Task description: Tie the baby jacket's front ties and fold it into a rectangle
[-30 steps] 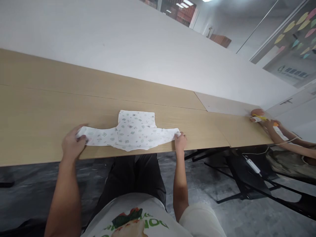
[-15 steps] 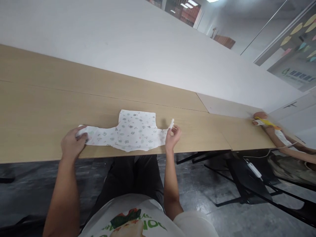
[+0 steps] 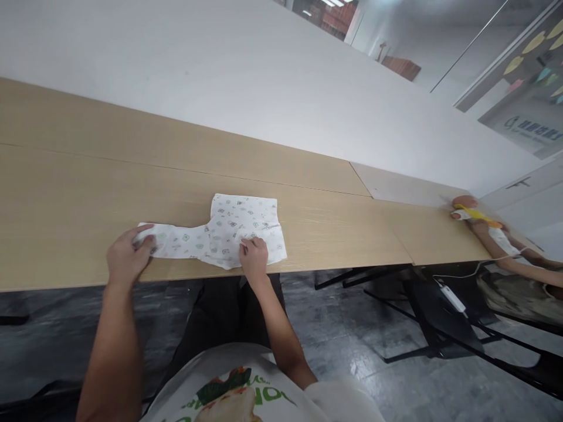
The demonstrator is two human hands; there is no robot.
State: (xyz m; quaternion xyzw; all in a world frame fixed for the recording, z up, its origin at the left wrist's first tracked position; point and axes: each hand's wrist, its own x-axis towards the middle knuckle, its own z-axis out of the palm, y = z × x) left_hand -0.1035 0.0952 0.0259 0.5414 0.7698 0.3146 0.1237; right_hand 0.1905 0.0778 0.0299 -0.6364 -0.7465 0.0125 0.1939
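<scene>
A white baby shirt (image 3: 233, 220) with small grey and green prints lies flat near the table's front edge. My left hand (image 3: 128, 253) pinches the end of its left sleeve (image 3: 182, 241), which stretches straight out to the side. Over the lower middle of the body, my right hand (image 3: 255, 258) has its fingers pinched on the end of the other sleeve. That sleeve lies folded inward across the body, so the shirt's right side is now a plain edge. My fingers partly hide the held cuffs.
The wooden table (image 3: 88, 193) runs along a white wall (image 3: 220, 76). At its far right end another person's arms (image 3: 505, 261) hold a doll (image 3: 466, 205) in yellow and white. Black folding chairs (image 3: 440, 322) stand below, with a white power strip (image 3: 453, 300) on one.
My right hand has moved left, carrying the right sleeve from its outstretched position over onto the shirt's body. My left hand has stayed on the left cuff.
</scene>
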